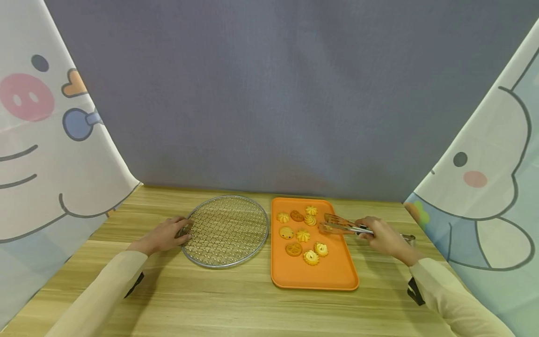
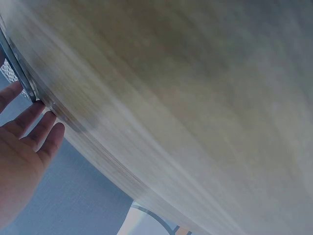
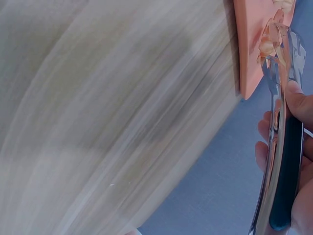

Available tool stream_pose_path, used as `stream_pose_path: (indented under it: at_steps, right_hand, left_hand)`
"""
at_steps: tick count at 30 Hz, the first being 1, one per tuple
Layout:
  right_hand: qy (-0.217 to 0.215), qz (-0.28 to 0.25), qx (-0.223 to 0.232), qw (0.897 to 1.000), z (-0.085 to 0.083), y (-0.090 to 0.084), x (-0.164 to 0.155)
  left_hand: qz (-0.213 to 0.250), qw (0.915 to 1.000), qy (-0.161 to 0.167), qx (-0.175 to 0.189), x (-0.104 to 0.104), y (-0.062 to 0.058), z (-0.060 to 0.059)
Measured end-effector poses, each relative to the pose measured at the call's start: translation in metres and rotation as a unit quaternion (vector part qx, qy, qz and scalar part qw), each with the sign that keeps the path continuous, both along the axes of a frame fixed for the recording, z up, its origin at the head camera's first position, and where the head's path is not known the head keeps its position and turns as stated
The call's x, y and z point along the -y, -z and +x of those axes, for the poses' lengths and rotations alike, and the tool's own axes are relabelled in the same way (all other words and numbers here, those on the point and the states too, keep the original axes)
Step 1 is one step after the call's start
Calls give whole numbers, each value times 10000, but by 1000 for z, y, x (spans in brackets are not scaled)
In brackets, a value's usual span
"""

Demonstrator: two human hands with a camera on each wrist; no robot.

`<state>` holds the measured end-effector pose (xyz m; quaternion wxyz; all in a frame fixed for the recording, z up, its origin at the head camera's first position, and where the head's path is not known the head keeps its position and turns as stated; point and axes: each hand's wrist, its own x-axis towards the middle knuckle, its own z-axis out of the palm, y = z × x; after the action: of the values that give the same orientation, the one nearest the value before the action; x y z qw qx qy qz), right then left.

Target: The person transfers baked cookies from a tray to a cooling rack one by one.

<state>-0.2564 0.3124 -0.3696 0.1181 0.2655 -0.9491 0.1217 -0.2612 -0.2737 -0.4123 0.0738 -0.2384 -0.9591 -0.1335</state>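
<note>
On a wooden table (image 1: 236, 299), seen from above the hands: round wire mesh rack (image 1: 226, 230) at left, orange tray (image 1: 332, 274) just beside it at right, not touching. Scattered across the tray's far half, nine small cookies (image 1: 302, 235), some piped swirls, some flat rounds. Left hand (image 1: 168, 235) resting against the rack's left rim, fingers (image 2: 43, 128) nearly straight, gripping nothing. Right hand (image 1: 385, 238) wrapped around the handle of metal tongs (image 1: 342, 225), translucent orange tips poised over the tray's right edge near the far cookies, nothing clearly between them. Grey backdrop behind, cartoon-printed curtains (image 1: 38, 140) either side. Pale long sleeves on both arms. Wrist views motion-blurred.
</note>
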Motion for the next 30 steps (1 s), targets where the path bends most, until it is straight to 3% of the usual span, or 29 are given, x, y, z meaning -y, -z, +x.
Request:
stream_pose_path:
  at_steps: [15,30]
  right_hand:
    - [-328,-128,-369,9987,-4,-5,18]
    - [-559,-53,-292,9980,-11,-10,57]
  left_hand:
    - [1,9999,80,-136,2,4,-2]
    - [-43,10000,18,-86,-1,1,0]
